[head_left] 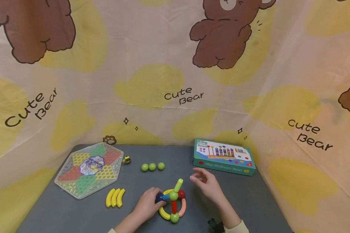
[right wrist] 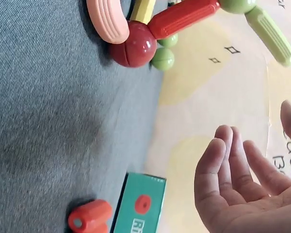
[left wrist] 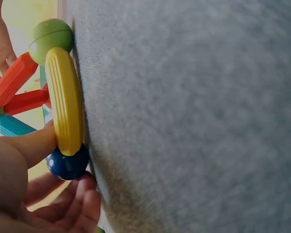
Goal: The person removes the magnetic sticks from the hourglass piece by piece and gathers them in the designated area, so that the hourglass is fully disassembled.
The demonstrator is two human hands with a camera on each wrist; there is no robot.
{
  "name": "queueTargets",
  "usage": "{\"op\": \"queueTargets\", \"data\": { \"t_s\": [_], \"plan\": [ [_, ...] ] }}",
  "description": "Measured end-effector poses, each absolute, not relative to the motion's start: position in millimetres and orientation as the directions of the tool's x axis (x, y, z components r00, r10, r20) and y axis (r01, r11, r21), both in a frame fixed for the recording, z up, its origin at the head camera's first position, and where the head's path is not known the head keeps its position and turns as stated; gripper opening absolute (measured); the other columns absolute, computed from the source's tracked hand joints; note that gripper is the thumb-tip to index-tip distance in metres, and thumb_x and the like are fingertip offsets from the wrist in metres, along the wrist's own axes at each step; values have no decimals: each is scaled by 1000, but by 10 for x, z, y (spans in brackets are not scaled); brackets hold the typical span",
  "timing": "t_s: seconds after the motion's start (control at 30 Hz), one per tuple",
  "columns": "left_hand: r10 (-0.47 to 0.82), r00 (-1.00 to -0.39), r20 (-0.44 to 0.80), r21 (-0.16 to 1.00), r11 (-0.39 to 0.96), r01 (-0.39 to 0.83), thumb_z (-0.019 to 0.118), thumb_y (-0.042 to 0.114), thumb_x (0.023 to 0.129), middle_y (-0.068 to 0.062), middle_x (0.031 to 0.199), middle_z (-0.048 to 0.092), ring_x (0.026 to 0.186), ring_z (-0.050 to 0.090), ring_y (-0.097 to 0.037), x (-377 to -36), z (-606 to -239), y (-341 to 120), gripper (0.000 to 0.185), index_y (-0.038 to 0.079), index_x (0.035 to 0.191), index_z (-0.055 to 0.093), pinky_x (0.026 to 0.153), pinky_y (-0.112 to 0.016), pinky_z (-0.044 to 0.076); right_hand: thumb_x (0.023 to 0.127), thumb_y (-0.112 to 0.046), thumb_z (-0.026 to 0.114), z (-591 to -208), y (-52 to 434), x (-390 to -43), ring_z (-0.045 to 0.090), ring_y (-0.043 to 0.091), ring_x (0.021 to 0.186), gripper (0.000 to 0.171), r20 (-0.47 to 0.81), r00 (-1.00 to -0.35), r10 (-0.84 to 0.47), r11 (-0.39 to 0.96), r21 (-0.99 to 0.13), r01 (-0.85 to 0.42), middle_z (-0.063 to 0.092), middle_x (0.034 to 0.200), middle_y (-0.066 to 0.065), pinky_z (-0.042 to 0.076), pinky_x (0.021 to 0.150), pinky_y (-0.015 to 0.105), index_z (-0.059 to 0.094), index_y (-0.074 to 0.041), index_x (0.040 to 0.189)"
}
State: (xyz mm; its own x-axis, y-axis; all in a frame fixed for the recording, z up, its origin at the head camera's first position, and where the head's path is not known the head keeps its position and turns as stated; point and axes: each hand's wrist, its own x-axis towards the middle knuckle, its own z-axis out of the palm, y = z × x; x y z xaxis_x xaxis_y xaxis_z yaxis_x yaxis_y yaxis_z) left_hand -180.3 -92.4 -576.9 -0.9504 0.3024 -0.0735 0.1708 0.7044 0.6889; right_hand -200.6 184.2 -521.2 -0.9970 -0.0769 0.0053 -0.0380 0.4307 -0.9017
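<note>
A toy built of rods and balls (head_left: 173, 202) stands on the grey table (head_left: 75, 213) near its front edge. It has a yellow curved piece (left wrist: 64, 99), a pink curved piece (right wrist: 108, 22), red rods and a green rod (head_left: 178, 185) that sticks up. My left hand (head_left: 153, 200) grips the toy's blue ball (left wrist: 67, 164) at its left side, thumb against the yellow curve. My right hand (head_left: 199, 176) hovers just right of the toy with relaxed fingers (right wrist: 223, 165), holding nothing. The toy's red ball (right wrist: 134, 46) rests on the table.
Three green balls (head_left: 152, 167) lie in a row behind the toy. Three yellow curved pieces (head_left: 115, 197) lie to its left, beyond them a hexagonal checkers board (head_left: 88, 168). A teal ring-game box (head_left: 223, 156) stands at the back right, with a short orange-red rod (right wrist: 89, 216) near it.
</note>
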Motion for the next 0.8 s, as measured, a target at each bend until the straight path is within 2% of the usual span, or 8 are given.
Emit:
{"op": "queueTargets", "data": {
  "t_s": [0.2, 0.43, 0.53, 0.67, 0.8],
  "plan": [
    [280, -957, -76, 712, 687, 144, 82, 29, 85, 0, 99, 62, 85, 57, -13, -1807, -5782, -915, 40, 8, 117, 68, 71, -33, 51, 94, -42, 70, -5191, 1736, -1979, 65, 18, 101, 45, 1, -983, -184, 435, -897, -82, 70, 113, 2, 55, 81, 23, 64, -17, 131],
    [258, -960, -108, 765, 638, 86, 83, 27, 84, -1, 86, 56, 73, 53, -12, -1803, -5782, -924, 36, 6, 109, 68, 60, -25, 44, 97, -37, 67, -5152, 1610, -1932, 66, 36, 105, 42, -25, -955, -297, 329, -941, -78, 69, 119, 10, 59, 85, 40, 63, -13, 132],
    [270, -957, -105, 804, 589, 77, 83, 22, 84, -2, 88, 58, 72, 55, -11, -1793, -5773, -929, 37, 3, 113, 68, 59, -23, 47, 98, -33, 68, -5158, 1574, -1927, 67, 33, 103, 37, -21, -941, -338, 292, -953, -84, 70, 117, 11, 59, 87, 36, 66, -11, 128],
    [284, -954, -93, 833, 547, 81, 84, 17, 82, -4, 92, 60, 74, 58, -10, -1780, -5748, -936, 43, 0, 117, 66, 62, -23, 49, 96, -27, 70, -5167, 1547, -1914, 69, 24, 98, 31, -34, -919, -392, 251, -965, -71, 72, 114, 13, 56, 84, 24, 69, -10, 122],
    [285, -954, -94, 838, 540, 79, 84, 14, 81, -4, 92, 60, 74, 57, -10, -1773, -5743, -929, 41, 1, 115, 67, 61, -23, 49, 94, -21, 74, -5172, 1535, -1891, 71, 25, 102, 33, -64, -896, -439, 193, -981, -24, 71, 118, 21, 57, 85, 25, 67, -5, 122]
  ]
}}
